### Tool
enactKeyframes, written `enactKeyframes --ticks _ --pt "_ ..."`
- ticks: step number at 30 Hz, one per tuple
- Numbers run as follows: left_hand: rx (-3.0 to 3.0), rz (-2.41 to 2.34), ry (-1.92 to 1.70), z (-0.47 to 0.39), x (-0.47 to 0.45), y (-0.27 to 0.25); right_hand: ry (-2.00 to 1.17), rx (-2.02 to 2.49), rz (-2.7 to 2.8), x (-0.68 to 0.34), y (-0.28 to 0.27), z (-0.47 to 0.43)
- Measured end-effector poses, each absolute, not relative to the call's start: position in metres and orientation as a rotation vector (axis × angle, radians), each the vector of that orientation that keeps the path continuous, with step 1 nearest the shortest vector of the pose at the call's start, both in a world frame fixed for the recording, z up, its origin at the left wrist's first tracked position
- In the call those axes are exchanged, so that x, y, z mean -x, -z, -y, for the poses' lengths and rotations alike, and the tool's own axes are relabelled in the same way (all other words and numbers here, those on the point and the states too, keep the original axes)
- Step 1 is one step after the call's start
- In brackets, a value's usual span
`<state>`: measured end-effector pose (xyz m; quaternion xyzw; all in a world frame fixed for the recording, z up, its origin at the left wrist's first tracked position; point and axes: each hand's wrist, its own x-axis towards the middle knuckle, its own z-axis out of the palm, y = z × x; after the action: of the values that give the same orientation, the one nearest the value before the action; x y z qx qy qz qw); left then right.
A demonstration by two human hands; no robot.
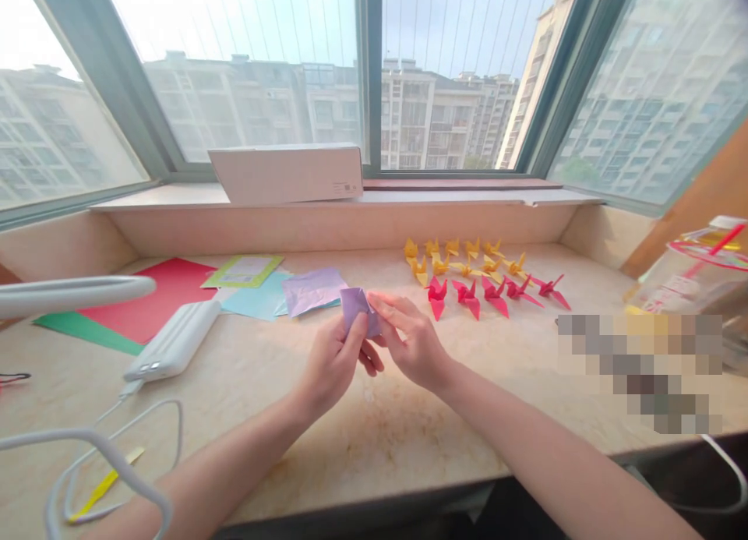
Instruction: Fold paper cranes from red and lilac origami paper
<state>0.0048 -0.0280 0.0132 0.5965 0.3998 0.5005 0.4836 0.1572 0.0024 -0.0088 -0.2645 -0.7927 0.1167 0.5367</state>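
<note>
A small folded piece of purple paper (354, 305) is held up between my two hands, above the middle of the counter. My left hand (336, 353) grips it from the left, thumb pressed on its front face. From the right, the fingers of my right hand (412, 333) pinch its upper right edge. Just behind it lies a creased sheet of purple paper (309, 289). To the right stand several yellow paper cranes (466, 267), in rows, with a row of red paper cranes (494, 294) in front of them.
Left are light blue paper (254, 297), a yellow-green packet (242, 271), red paper (169, 291), green paper (87, 331) and a white power bank (172, 341) with a cable (178, 423). A white box (286, 174) stands on the sill. A plastic cup (683, 275) is at right.
</note>
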Motion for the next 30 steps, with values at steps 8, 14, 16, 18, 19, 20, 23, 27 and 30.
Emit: enactKeyframes --ticks 8,14,16,18,19,20,23,27,30 --pt "-1.555 -1.061 -1.257 0.025 0.0 -0.009 -0.292 0.703 2.034 -0.155 0.011 0.004" --pt "-1.529 -0.955 -1.245 0.023 0.002 -0.012 -0.908 0.827 1.673 -0.155 0.008 0.003" --pt "-1.544 -0.92 -1.214 0.023 0.002 -0.013 -1.041 0.869 1.55 -0.156 0.008 0.0" --pt "-1.55 -0.931 -1.201 0.022 0.002 -0.013 -1.073 0.908 1.492 -0.157 0.007 -0.001" --pt "-1.546 -0.948 -1.207 0.021 0.002 -0.013 -1.056 0.926 1.484 -0.158 0.007 -0.002" --pt "-1.54 -0.967 -1.216 0.02 0.002 -0.013 -1.024 0.942 1.489 -0.159 0.007 -0.002" --pt "-1.547 -0.982 -1.212 0.018 0.004 -0.012 -0.917 0.953 1.565 -0.162 0.006 0.0" --pt "-1.678 -0.939 -1.062 0.016 0.009 -0.009 -0.933 0.924 1.62 -0.163 0.004 0.004" --pt "-1.715 -0.933 -0.988 0.017 0.01 -0.006 -0.973 0.881 1.578 -0.16 0.004 0.006"
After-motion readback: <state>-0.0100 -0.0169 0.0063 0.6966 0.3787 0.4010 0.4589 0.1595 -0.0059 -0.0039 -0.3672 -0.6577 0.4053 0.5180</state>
